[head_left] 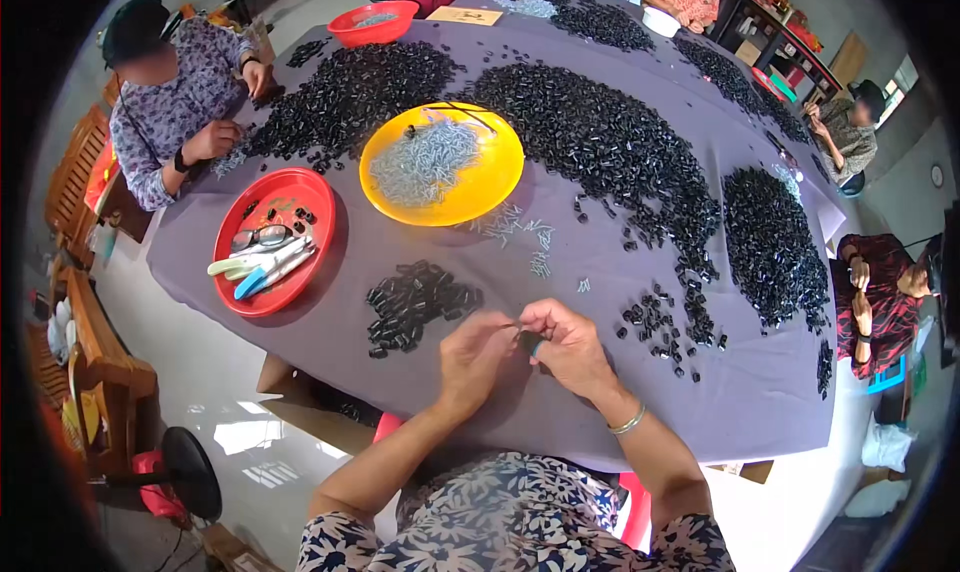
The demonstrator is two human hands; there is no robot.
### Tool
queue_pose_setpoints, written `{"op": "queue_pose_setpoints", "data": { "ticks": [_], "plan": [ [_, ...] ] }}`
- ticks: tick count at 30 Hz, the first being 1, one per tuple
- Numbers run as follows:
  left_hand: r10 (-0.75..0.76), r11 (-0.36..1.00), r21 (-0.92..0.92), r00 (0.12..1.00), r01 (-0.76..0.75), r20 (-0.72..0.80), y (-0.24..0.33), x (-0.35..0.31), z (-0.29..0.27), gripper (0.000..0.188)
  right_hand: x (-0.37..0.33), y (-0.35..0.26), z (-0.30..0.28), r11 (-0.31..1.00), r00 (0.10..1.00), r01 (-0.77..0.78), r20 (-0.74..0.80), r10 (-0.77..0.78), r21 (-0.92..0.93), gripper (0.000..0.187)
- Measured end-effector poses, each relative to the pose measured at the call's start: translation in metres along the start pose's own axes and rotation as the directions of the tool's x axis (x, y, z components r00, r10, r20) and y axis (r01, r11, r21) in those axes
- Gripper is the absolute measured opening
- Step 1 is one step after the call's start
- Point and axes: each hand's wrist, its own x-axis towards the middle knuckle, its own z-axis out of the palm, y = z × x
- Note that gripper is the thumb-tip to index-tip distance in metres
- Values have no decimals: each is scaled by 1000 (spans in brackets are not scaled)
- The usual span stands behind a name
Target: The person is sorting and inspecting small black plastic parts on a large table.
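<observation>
Dark piece (525, 341) between left hand (474, 358) and right hand (572, 352), by counter (755, 397) near edge — both grips pinched on it — long axis unclear.

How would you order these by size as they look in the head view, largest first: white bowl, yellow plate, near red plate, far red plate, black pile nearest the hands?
1. Yellow plate and near red plate: too alike to rank
2. Black pile
3. Far red plate
4. White bowl
</observation>
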Motion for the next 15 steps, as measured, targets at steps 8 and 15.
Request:
{"op": "queue_pose_setpoints", "data": {
  "ticks": [8, 15],
  "plan": [
    [-107, 994, 11, 994, 107, 32, 2, -1, -1, 10, -5, -4, 1, 946, 980, 179, -31, -194, -270, 37],
    [-17, 960, 281, 999, 4, 43, -2, 1, -4, 11, 0, -24, -6, 841, 913, 395, 59, -403, -369, 37]
  ]
}}
